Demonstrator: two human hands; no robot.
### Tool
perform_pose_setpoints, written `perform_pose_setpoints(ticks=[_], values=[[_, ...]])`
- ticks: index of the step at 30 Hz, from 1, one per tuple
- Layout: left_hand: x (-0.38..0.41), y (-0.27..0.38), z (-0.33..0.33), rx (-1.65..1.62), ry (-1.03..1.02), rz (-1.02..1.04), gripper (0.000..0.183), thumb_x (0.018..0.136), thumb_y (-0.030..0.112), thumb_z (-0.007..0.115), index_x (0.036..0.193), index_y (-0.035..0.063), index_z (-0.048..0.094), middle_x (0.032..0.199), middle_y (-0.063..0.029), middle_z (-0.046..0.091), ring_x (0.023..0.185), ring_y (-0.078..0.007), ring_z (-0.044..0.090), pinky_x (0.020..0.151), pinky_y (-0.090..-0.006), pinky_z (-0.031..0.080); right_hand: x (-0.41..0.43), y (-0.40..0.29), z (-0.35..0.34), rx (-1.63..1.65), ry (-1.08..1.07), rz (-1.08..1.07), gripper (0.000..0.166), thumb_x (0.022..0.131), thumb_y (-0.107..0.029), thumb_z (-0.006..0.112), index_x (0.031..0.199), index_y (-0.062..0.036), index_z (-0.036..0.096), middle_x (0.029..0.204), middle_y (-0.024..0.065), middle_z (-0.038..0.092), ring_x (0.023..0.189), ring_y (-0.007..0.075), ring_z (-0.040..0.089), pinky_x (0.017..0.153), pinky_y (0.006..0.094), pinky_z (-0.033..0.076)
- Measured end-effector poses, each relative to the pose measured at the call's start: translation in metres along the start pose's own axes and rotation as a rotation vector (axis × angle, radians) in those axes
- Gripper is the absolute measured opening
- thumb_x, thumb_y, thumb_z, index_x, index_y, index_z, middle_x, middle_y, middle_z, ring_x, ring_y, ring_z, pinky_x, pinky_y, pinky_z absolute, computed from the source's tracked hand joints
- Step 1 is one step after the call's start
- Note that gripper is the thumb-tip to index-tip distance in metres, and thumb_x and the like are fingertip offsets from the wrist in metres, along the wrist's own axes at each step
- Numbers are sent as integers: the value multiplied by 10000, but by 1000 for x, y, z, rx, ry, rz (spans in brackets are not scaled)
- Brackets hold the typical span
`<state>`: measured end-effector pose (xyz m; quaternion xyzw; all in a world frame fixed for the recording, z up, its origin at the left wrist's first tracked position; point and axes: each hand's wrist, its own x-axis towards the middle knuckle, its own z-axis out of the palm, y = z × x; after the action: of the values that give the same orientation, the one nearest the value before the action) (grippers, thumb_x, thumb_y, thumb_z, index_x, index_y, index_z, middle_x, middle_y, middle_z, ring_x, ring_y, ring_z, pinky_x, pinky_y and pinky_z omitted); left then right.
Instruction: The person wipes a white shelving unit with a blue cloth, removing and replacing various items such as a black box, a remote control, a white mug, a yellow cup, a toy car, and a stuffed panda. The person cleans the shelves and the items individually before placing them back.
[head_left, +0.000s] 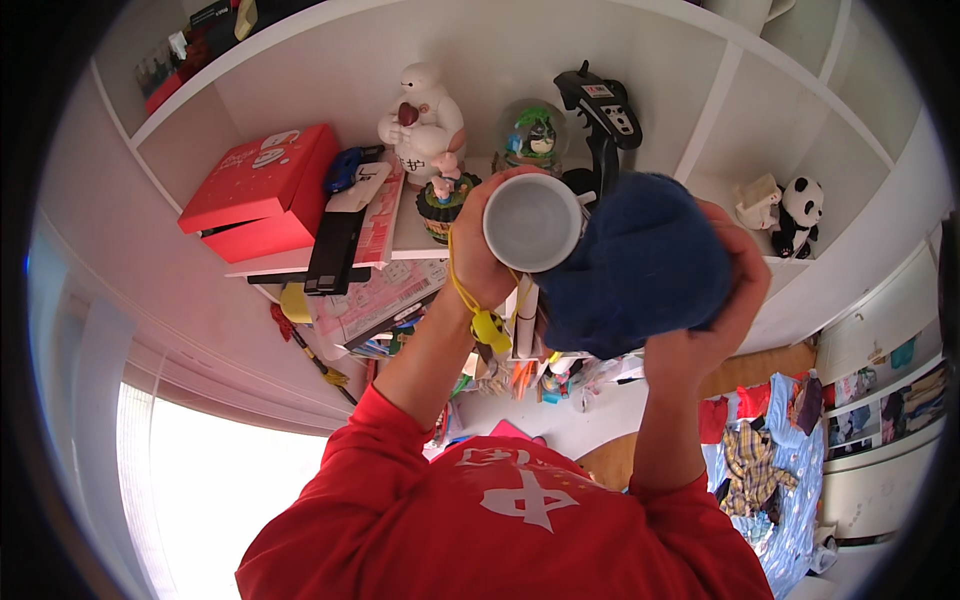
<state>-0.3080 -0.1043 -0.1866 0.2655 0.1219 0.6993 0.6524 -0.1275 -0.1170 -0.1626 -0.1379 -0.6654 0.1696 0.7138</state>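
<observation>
My left hand (484, 247) grips a white mug (533, 223), its open top facing the camera and its inside looking bare. A yellow whistle (491, 330) hangs by a cord at my left wrist. My right hand (727, 300) is wrapped round the far side of a dark blue cloth (637, 262), bunched up and close against the mug's right side. Part of the mug's handle shows between the two. Behind them on the white shelf (424, 244) stand a white robot figurine (424, 124), a small figurine with pigs (444, 199) and a snow globe (532, 139).
Left on the shelf is a red box (262, 187), with a black case (335, 251) beside it. A pistol-grip remote controller (600, 112) stands behind the cloth. A panda figurine (800, 214) occupies the right compartment. Clothes (754, 465) lie on a bed at lower right.
</observation>
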Motion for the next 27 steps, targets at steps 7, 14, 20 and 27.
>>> perform_pose_setpoints(ticks=[7, 14, 20, 27], values=[[-7, -20, -2, 901, 96, 587, 238, 962, 173, 430, 1052, 22, 591, 987, -65, 589, 927, -137, 561, 858, -261, 422, -15, -2, 33, -38, -366, 529, 531, 740, -102, 677, 1205, -15, 435, 1111, 155, 564, 1031, 195, 570, 879, 308, 442], [-12, -20, 2, 1070, -45, 701, 231, 934, 117, 411, 1006, 5, 599, 990, -124, 584, 911, -226, 567, 828, -305, 429, -21, 7, 20, 448, -242, 801, 608, 676, -47, 735, 1202, -34, 429, 1031, 58, 576, 947, 111, 554, 846, 249, 447], [-16, -19, 13, 1344, -169, 1031, 217, 913, 83, 427, 1011, 3, 603, 1011, -156, 588, 892, -275, 573, 799, -343, 452, -28, 7, 15, 596, -9, 904, 710, 652, -36, 744, 1265, -46, 385, 1018, 61, 585, 927, 101, 564, 808, 233, 462], [-10, -16, 13, 1129, -251, 898, 225, 923, 131, 448, 1009, 1, 610, 986, -140, 597, 865, -252, 564, 790, -299, 435, -19, -8, 15, 471, -372, 533, 1039, 662, -34, 717, 1487, -69, 84, 1032, 96, 592, 967, 149, 566, 870, 273, 440]])
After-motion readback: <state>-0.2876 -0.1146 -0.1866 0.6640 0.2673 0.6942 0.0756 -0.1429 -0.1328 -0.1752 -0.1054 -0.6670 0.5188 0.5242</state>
